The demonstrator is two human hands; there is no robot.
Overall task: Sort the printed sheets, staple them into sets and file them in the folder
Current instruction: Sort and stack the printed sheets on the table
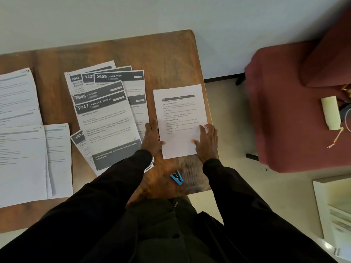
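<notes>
Two hands rest at the right end of a wooden table [171, 54], one on either side of a white printed sheet [180, 114] that lies flat with its text facing the person; whether it is a single page or several squared together cannot be told. The left hand [152, 138] lies open with straight fingers along the sheet's left edge, its thumb touching the paper near the near corner, and it grips nothing. The right hand [207, 142] is spread open on the sheet's near right part, fingertips pressing down on the page with the fingers slightly bent. Both arms wear dark sleeves [117, 179]. Just left of the left hand, a fanned pile of sheets [106, 118] with dark numbered headers overlaps across the middle of the table. Further left, plain text sheets [20, 149] lie in overlapping stacks that run off the frame's edge. A small blue stapler [177, 177] sits on the bare wood near the person, between the two forearms and apart from all the paper. Right of the table stands a maroon armchair [284, 111].
</notes>
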